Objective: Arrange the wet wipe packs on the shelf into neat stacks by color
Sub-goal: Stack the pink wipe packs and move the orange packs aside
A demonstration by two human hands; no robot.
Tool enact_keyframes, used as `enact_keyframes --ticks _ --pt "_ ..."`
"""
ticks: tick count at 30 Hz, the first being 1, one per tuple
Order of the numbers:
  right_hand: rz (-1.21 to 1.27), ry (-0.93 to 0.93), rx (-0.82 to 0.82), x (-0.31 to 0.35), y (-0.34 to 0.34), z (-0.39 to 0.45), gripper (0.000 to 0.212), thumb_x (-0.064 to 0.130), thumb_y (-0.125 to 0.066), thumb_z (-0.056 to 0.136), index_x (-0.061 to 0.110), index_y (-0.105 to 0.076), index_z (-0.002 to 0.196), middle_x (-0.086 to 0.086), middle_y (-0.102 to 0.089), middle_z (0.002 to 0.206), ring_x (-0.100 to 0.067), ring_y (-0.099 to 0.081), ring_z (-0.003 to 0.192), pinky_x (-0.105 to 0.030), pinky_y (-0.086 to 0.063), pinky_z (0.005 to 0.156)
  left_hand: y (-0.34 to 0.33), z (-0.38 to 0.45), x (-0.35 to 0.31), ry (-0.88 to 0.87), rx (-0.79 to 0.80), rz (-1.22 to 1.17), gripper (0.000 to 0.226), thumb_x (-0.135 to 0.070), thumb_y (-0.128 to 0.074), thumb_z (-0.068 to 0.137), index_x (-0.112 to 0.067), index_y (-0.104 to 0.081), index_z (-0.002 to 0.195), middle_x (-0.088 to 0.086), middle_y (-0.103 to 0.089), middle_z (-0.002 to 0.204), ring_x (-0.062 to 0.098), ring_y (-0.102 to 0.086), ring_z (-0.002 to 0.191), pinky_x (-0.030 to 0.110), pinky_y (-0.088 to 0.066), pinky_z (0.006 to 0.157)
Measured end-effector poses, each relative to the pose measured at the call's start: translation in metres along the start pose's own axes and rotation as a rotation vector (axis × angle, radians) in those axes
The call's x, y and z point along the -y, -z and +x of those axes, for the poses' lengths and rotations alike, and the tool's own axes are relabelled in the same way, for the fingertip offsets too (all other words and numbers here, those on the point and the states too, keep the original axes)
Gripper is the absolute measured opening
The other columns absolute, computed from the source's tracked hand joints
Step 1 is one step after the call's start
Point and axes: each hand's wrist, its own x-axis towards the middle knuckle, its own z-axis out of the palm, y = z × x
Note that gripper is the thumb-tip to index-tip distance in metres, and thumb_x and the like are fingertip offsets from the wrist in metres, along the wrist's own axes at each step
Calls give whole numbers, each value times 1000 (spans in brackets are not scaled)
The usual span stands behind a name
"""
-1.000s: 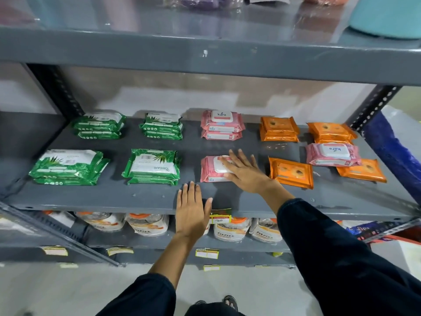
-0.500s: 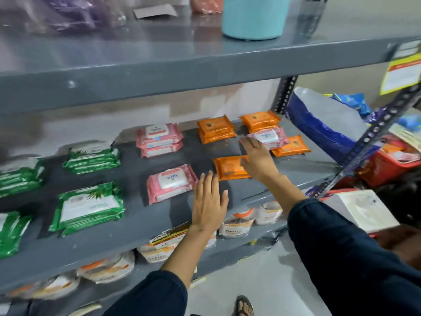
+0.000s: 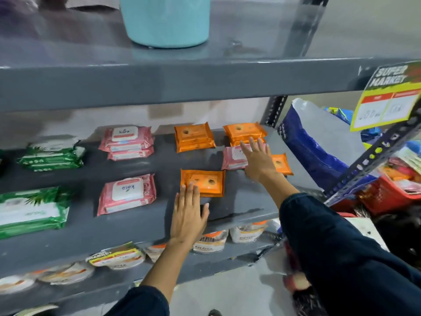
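On the grey shelf (image 3: 141, 226) lie green packs (image 3: 32, 210) (image 3: 51, 156) at the left, a pink stack (image 3: 128, 142) at the back and a single pink pack (image 3: 127, 195) in front. Two orange stacks (image 3: 193, 137) (image 3: 245, 132) sit at the back right. My left hand (image 3: 188, 215) lies flat, fingertips touching the near edge of a front orange pack (image 3: 205, 182). My right hand (image 3: 258, 161) is spread over a stray pink pack (image 3: 233, 157), covering part of it and part of a single orange pack (image 3: 281, 164). Neither hand grips anything.
A teal tub (image 3: 166, 19) stands on the shelf above. White-and-orange pouches (image 3: 211, 241) fill the shelf below. Right of the rack are a blue bag (image 3: 312, 153), a red basket (image 3: 387, 192) and a yellow price sign (image 3: 389, 99).
My right hand moved from the front orange pack back and right onto the stray pink pack. My left hand slid forward to touch the front orange pack. The view swung rightward.
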Motion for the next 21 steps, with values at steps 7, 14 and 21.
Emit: enact_keyframes --ticks 7,14,21 --pt "82 60 78 -4 -9 22 82 13 -60 88 21 -9 152 -10 -12 160 -36 -2 148 -53 -9 120 0 -4 0 36 20 -6 70 -48 -12 91 -5 -14 146 12 -13 155 27 -6 143 38 -6 115" --pt "181 65 -10 -6 -2 19 74 14 -69 81 18 -32 145 -14 -39 143 -38 -30 134 -46 -29 111 1 -4 -2 53 51 15 60 -39 -26 99 -10 -4 148 7 0 157 22 6 143 37 0 117" --pt "314 0 -107 18 25 6 69 19 -69 82 24 -37 143 -13 -37 146 -37 -28 134 -49 -33 109 22 -17 5 24 -60 -59 58 -39 -31 91 -2 -43 134 18 -44 141 34 -38 131 47 -26 108"
